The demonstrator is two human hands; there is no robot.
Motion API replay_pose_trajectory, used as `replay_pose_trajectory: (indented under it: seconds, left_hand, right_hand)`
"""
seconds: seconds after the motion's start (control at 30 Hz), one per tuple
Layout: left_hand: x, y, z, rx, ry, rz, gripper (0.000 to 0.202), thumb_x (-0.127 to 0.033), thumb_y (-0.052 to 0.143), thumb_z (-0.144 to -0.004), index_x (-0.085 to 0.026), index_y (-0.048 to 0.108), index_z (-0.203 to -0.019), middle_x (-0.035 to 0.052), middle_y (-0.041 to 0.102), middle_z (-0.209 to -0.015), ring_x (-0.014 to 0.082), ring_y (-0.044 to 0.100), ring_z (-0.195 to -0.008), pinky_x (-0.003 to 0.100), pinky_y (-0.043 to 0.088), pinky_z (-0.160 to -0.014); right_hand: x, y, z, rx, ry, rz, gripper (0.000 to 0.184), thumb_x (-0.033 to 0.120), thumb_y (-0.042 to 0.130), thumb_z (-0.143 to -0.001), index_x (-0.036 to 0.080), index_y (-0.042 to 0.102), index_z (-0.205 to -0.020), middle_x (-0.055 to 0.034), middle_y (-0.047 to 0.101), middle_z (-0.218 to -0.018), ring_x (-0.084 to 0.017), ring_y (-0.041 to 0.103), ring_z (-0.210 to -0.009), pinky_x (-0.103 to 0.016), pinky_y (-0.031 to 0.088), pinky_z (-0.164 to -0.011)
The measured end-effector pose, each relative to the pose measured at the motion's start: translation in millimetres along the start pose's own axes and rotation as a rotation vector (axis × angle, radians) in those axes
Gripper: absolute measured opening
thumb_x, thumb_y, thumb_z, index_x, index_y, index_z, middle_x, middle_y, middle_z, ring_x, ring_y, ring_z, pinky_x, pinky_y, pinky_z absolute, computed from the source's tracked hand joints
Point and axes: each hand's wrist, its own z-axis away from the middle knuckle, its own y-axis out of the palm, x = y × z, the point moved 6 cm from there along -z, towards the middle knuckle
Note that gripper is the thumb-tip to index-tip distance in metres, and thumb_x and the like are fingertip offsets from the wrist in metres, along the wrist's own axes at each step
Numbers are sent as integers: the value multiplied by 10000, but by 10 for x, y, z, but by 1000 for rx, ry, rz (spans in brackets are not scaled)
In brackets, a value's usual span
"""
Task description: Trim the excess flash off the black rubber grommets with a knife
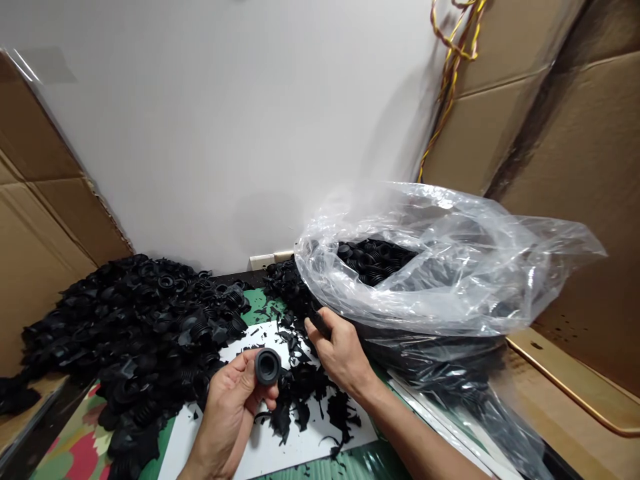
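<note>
In my left hand (231, 395) I pinch a round black rubber bellows (268, 367) between thumb and fingers, its hollow open end turned up toward me. My right hand (342, 350) is a little farther off to the right, closed around a small dark piece (321, 322) that the fingers partly hide; its kind I cannot make out. Torn black rubber scraps (300, 390) lie under and between both hands on a white sheet (200, 443).
A large heap of black ribbed rubber parts (150, 327) covers the left side. To the right stands a clear plastic bag (475, 293) with similar parts inside. Cardboard (45, 200) rises at both sides, a white wall (225, 120) behind. A gold phone (565, 380) lies far right.
</note>
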Motion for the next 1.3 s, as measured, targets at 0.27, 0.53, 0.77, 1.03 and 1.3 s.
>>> replay_pose_trajectory:
  seconds: [0.27, 0.53, 0.77, 1.03, 1.3]
  left_hand:
    - [1, -21, -22, 1, -4, 9, 315, -358, 809, -604, -96, 705, -745, 52, 634, -558, 108, 523, -491, 192, 439, -450]
    - [-4, -30, -25, -40, 30, -13, 340, -377, 810, -590, -107, 720, -775, 45, 645, -606, 105, 506, -501, 187, 410, -431]
    - [-57, -50, -21, -136, 121, -95, 421, -457, 812, -552, -130, 737, -806, -9, 573, -499, 74, 410, -438, 172, 310, -399]
    - [-351, -42, 109, -245, 559, -507, 228, -333, 759, -644, -227, 739, -845, 10, 621, -642, 144, 538, -565, 225, 432, -525]
    - [-443, 182, 222, 16, 954, -1136, 171, -181, 576, -804, -243, 725, -861, 52, 624, -775, 180, 607, -691, 251, 466, -625]
  right_hand:
    - [29, 81, 51, 71, 6, -71, 74, 240, 521, -769, 177, 547, -743, 6, 558, -672, -148, 493, -622, -250, 387, -588]
    - [112, 367, 172, 407, 207, -452, 236, 366, 577, -777, 146, 618, -703, 6, 574, -651, -139, 520, -643, -253, 405, -635]
    - [89, 484, 291, 477, 440, -735, 415, 525, 702, -628, 135, 615, -740, 67, 473, -525, -27, 268, -353, -200, 202, -341]
    - [-17, 458, 303, 317, 590, -702, 292, 363, 713, -602, 154, 554, -729, 107, 411, -440, -24, 264, -325, -185, 202, -325]
    - [-52, 429, 294, 300, 595, -674, 316, 387, 702, -581, 145, 564, -730, 61, 515, -524, -33, 314, -334, -195, 254, -323]
